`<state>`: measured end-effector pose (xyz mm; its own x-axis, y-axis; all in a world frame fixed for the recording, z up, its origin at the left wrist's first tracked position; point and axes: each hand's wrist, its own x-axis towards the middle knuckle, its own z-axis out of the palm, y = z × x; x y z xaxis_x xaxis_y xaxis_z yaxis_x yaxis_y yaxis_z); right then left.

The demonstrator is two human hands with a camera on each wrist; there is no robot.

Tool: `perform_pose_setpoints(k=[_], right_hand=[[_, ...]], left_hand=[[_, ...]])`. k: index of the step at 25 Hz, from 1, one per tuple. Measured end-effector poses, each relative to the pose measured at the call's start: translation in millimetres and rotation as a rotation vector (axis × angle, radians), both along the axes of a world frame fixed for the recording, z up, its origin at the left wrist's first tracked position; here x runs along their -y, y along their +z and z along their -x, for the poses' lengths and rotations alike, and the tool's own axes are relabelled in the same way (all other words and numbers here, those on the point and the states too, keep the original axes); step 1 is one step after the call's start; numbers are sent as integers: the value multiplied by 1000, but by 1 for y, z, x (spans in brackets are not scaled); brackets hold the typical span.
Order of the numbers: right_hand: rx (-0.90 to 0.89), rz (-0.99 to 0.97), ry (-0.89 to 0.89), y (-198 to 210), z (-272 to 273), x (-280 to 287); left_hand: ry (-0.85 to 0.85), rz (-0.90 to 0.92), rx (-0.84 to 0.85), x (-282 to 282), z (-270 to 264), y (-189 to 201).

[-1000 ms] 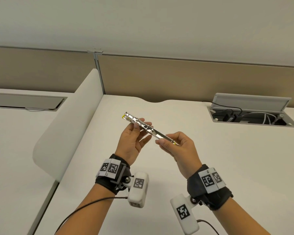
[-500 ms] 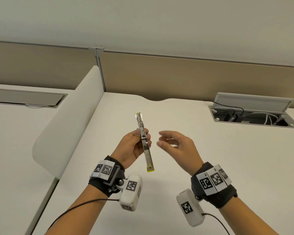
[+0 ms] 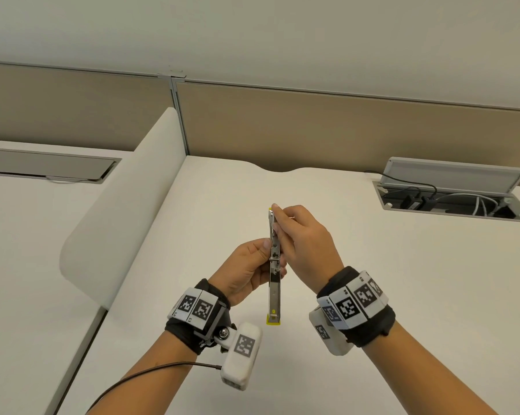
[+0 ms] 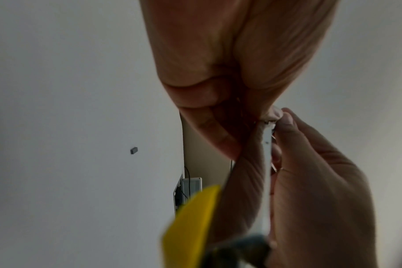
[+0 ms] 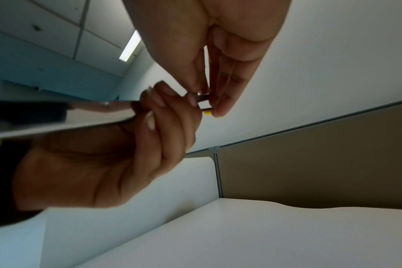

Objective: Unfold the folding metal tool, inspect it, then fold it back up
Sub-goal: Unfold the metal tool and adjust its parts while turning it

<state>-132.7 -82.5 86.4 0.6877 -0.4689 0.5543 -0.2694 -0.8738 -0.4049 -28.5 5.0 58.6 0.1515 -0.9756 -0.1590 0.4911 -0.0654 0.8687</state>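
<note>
White counter and beige partition

An open cable hatch with cords sits far right; a rounded white divider stands left.

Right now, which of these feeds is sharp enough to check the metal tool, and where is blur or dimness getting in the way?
Head view: evenly lit and sharp, the metal tool reads clearly between left hand and right hand. Left wrist view: dim, the tool's yellow end cap is a close, out-of-focus blob. Right wrist view: the near part of the tool is smeared, the ceiling light glares, only the fingertips are fairly crisp.
</note>
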Motion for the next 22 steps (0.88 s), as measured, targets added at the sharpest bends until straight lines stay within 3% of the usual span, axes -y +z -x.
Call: perform_pose_setpoints(k=[22], right_hand=[[68,36,-73,-11,5,-14]], left_hand=[[-50,49,159,2,-3,-2]])
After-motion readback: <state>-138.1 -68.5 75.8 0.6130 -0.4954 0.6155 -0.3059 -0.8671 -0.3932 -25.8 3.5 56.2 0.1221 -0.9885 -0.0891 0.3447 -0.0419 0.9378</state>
